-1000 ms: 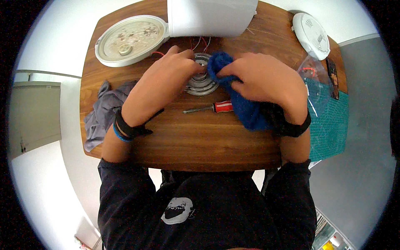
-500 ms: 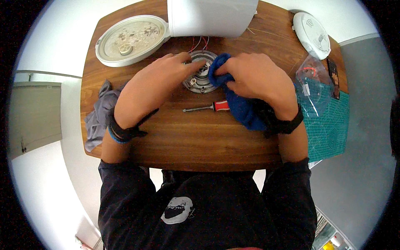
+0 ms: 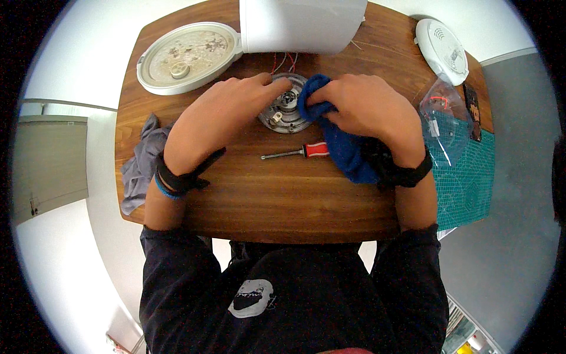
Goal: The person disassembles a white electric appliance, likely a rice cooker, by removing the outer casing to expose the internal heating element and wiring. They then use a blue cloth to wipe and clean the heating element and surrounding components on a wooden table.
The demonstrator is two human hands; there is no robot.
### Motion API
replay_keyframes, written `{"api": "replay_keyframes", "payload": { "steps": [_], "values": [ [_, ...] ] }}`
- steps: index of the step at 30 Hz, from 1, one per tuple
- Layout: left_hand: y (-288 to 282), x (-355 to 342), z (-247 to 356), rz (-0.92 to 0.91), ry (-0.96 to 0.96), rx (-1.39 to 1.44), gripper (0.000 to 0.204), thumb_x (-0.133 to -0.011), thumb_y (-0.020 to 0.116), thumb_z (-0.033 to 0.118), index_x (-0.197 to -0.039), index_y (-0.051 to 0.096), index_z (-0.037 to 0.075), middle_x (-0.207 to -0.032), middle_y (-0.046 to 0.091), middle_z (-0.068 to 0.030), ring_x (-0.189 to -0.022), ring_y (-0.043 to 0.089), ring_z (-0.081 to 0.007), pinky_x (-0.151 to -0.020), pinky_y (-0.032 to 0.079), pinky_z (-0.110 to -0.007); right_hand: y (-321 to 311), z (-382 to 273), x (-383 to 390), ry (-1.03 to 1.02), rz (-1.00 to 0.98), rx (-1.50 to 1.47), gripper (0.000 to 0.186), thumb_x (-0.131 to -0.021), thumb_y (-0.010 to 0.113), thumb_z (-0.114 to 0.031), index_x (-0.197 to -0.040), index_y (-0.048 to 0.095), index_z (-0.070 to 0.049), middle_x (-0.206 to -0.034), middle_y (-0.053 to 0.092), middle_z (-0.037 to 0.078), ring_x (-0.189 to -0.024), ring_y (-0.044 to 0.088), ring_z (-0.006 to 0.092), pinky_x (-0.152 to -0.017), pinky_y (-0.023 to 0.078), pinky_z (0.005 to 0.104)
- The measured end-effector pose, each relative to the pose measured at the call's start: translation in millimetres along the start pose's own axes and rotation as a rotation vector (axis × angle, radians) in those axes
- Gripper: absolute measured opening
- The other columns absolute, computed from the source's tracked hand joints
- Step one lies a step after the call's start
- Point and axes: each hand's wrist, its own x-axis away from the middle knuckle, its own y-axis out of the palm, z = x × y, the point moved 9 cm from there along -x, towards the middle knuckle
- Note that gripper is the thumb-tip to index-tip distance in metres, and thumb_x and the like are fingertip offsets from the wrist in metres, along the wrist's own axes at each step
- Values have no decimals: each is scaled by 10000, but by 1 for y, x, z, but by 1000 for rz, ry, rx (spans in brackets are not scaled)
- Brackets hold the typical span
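My left hand (image 3: pixel 230 106) is closed at the left rim of a round metal plate (image 3: pixel 286 121), fingertips on its upper part, gripping it. The plate has a central fitting, small terminals and red and white wires (image 3: pixel 286 62) running toward the white appliance body (image 3: pixel 300 23). My right hand (image 3: pixel 371 112) pinches a bunched blue cloth (image 3: pixel 351 156) against the plate's right side; part of the cloth hangs down on the table. Just below the plate lies a screwdriver (image 3: pixel 315 150) with a red handle, partly under the cloth.
On the wooden table (image 3: pixel 277 206) are an oval stained lid (image 3: pixel 200 62) at back left, a grey cloth (image 3: pixel 141 165) at left, and a white cover (image 3: pixel 442 47), clear bag (image 3: pixel 448 141), dark phone-like object (image 3: pixel 471 112) and green cutting mat (image 3: pixel 471 189) at right.
Both hands have shifted slightly since a second ago, the right one a little leftward at the wrist. More of the plate's centre and lower terminal now shows between them.
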Motion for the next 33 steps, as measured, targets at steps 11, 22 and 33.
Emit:
{"api": "replay_keyframes", "payload": {
  "steps": [11,22,33],
  "values": [
    [7,1,4,-56,33,104,521,-960,618,31,-1471,563,116,-1222,677,-214,-1065,713,-472,-894,589,-555,-11,-23,15,-207,5,-62,371,-921,713,-162,-1282,786,-208,-1157,753,146,-1076,733,394,-919,596,499],
    [9,1,8,-15,54,64,515,-961,597,21,-1470,579,104,-1128,685,-216,-1009,715,-465,-865,581,-550,-5,3,4,103,2,13,369,-901,708,-174,-1254,804,-223,-1109,787,163,-1037,750,392,-911,610,521],
    [3,3,9,-1,88,55,500,-954,582,-7,-1436,619,122,-1137,703,-197,-1025,728,-446,-873,601,-524,8,-14,2,-55,-48,-29,383,-916,680,-185,-1282,791,-208,-1121,779,184,-1043,747,405,-921,604,520]
  ]
}}
